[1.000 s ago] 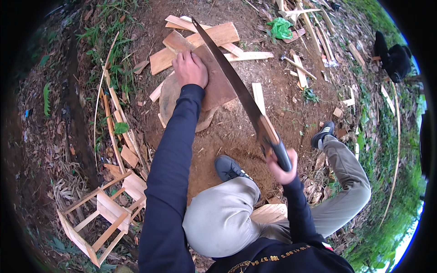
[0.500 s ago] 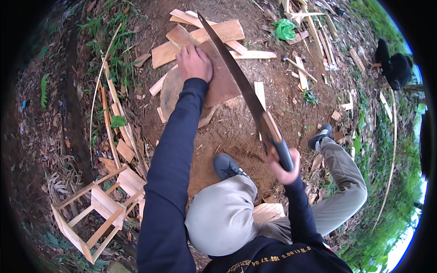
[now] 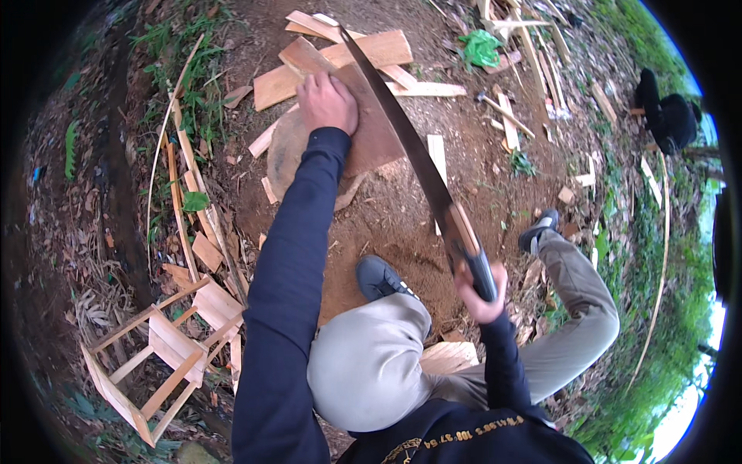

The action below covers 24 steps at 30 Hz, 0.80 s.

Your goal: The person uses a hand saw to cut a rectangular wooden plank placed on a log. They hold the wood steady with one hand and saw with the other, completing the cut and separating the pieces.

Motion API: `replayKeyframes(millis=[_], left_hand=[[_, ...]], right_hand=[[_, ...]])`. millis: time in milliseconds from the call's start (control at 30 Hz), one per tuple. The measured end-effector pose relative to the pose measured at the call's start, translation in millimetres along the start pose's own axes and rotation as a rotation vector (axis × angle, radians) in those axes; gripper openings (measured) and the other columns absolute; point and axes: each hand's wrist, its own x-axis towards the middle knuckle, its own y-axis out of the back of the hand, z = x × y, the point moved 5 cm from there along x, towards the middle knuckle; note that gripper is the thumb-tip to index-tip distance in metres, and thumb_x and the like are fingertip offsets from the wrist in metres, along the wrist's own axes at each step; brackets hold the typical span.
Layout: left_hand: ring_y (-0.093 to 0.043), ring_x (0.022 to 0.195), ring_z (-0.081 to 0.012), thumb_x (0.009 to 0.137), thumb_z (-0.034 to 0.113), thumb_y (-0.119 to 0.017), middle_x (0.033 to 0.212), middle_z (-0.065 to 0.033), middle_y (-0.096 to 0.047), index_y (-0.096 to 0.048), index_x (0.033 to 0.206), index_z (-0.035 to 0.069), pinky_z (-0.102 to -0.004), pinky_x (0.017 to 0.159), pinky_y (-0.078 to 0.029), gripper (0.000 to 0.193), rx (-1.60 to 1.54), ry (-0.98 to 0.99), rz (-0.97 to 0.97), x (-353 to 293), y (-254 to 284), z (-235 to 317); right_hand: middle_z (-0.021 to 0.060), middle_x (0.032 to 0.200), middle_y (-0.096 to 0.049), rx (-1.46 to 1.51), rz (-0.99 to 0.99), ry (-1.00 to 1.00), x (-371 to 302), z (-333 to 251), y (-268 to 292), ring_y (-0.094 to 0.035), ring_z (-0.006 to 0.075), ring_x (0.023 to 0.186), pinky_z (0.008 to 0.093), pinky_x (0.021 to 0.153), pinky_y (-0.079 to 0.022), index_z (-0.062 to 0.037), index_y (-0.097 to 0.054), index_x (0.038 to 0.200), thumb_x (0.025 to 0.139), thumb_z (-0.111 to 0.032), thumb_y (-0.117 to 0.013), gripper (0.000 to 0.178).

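Observation:
My left hand is closed over the far part of a wide reddish-brown wooden board, its fingers curled down on the wood. Under the board is a round tree stump, partly covered by it and by my sleeve. In my right hand is the handle of a long handsaw, with fingers wrapped round the grip. The dark blade runs away from me along the board's right edge, its narrow tip beyond the far end. Whether the teeth are in the wood cannot be made out.
Loose planks lie crossed behind the stump. A hammer and a green plastic bag are on the ground at far right. At lower left sits a small wooden frame. My shoe is close to the stump. A dark-clothed person is at far right.
The saw and my right hand have come slightly back toward me along the board's edge. My left hand keeps its place on the board. The whole view has shifted a little.

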Motion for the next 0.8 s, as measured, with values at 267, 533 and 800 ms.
replayKeyframes(millis=[267, 533, 800], left_hand=[[-0.053, 0.097, -0.0404, 0.092, 0.015, -0.05, 0.1, -0.0232, -0.061, -0.062, 0.099, -0.003, -0.0492, 0.092, -0.042, 0.023, -0.026, 0.043, 0.016, 1.6, -3.0, 0.0], [-0.054, 0.103, -0.0403, 0.095, 0.024, -0.048, 0.105, -0.0221, -0.061, -0.062, 0.106, 0.0, -0.0497, 0.093, -0.042, 0.03, 0.048, 0.093, -0.075, 2.6, -3.6, -2.3], [-0.058, 0.1, -0.0391, 0.093, 0.026, -0.051, 0.105, -0.0208, -0.058, -0.061, 0.102, 0.003, -0.0528, 0.091, -0.042, 0.027, 0.064, 0.198, -0.075, 0.1, -2.2, -6.1]], right_hand=[[-0.0022, 0.053, -0.042, -0.048, -0.04, 0.002, 17.7, -23.6, -7.1, -0.042, 0.0049, 0.049, 0.0258, 0.047, -0.036, -0.0061, -0.045, 0.06, 0.074, 0.001, -0.064, 0.025], [-0.001, 0.053, -0.045, -0.094, 0.022, 0.0, 67.5, -23.8, -27.9, -0.044, 0.0039, 0.049, 0.026, 0.047, -0.036, -0.0027, -0.052, 0.061, 0.076, -0.001, -0.068, 0.023], [-0.004, 0.056, -0.046, -0.106, -0.041, -0.03, 27.6, -20.8, -11.8, -0.044, 0.003, 0.052, 0.0253, 0.047, -0.036, -0.0048, -0.049, 0.063, 0.076, 0.003, -0.063, 0.02]])
